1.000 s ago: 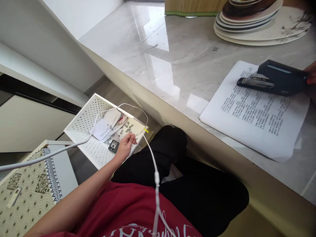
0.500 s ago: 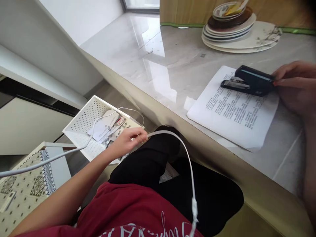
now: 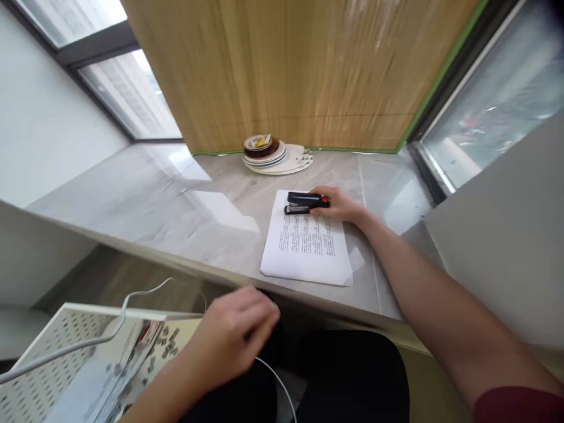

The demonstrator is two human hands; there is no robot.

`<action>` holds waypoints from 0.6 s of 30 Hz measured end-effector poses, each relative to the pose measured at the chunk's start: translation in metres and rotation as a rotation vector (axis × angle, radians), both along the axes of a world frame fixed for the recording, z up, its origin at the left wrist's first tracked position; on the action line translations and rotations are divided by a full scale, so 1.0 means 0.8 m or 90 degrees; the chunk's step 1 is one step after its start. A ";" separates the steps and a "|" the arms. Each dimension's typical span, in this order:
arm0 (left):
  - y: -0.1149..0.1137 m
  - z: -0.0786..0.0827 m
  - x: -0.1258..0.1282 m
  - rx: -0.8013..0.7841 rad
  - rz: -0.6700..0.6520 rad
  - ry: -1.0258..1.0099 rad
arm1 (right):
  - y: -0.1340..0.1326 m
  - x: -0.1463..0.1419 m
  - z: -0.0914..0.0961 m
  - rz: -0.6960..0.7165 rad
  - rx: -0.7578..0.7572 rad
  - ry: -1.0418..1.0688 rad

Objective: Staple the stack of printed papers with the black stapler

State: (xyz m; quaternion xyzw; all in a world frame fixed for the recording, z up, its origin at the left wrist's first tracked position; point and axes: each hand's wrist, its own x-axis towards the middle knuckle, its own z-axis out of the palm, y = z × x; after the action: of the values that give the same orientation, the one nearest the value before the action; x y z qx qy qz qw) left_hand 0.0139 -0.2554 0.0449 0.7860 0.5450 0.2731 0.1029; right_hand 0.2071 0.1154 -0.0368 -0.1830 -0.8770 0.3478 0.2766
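Observation:
My right hand rests on the marble ledge and grips the rear end of a black stapler. The stapler lies on the top edge of a stack of printed paper sheets. My left hand is below the ledge's front edge, over my lap, back upward and fingers curled. It is smeared by motion, so I cannot make out whether it holds anything. A thin white cable runs from the left past this hand and curves down over my black trousers.
A white perforated tray at lower left holds papers and several small dark pieces. A stack of plates stands at the back of the ledge before a bamboo blind. Windows flank the blind. A grey wall rises at right.
The view has swung up from my lap to the ledge and window. My left hand has lifted from the tray toward the ledge's edge. My right hand stays on the stapler.

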 end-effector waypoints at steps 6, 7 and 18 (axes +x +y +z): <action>0.218 -0.004 -0.063 0.116 0.127 -0.106 | -0.002 -0.007 0.001 -0.039 0.020 0.015; 0.258 -0.014 -0.070 0.108 0.127 -0.116 | -0.003 -0.007 0.002 -0.040 0.023 0.017; 0.434 -0.105 -0.104 0.039 -0.037 -0.055 | -0.003 -0.006 -0.001 -0.249 0.002 0.189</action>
State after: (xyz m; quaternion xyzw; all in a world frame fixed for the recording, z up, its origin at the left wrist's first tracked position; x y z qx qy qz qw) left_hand -0.0692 0.0918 -0.0389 0.7917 0.5086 0.3202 0.1098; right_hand 0.2021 0.1126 -0.0376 -0.2956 -0.7751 0.3090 0.4651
